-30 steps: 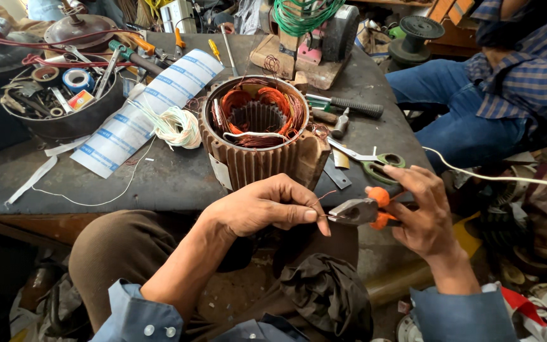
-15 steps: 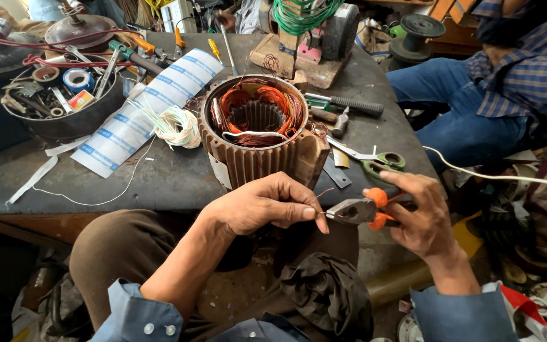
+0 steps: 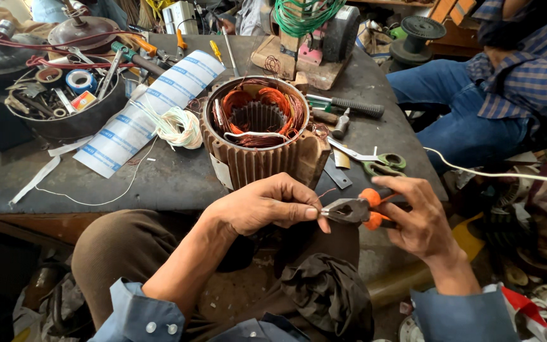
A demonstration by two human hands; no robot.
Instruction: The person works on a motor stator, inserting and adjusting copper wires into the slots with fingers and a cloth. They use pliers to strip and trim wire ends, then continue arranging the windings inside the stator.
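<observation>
Pinching thin wire with left hand [image 3: 267,206] | closing right hand [image 3: 420,221] on orange-handled pliers [image 3: 354,209], steadying nose | bracing beside stator [image 3: 257,136] at bench [image 3: 178,180] edge

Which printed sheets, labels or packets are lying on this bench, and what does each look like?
Long white paper sheet with blue printed bands: flat, left of the ribbed motor stator.
Small red and yellow packet: in the round dark tray, far left.
Pale blank-looking label: on the stator's ribbed front.
</observation>
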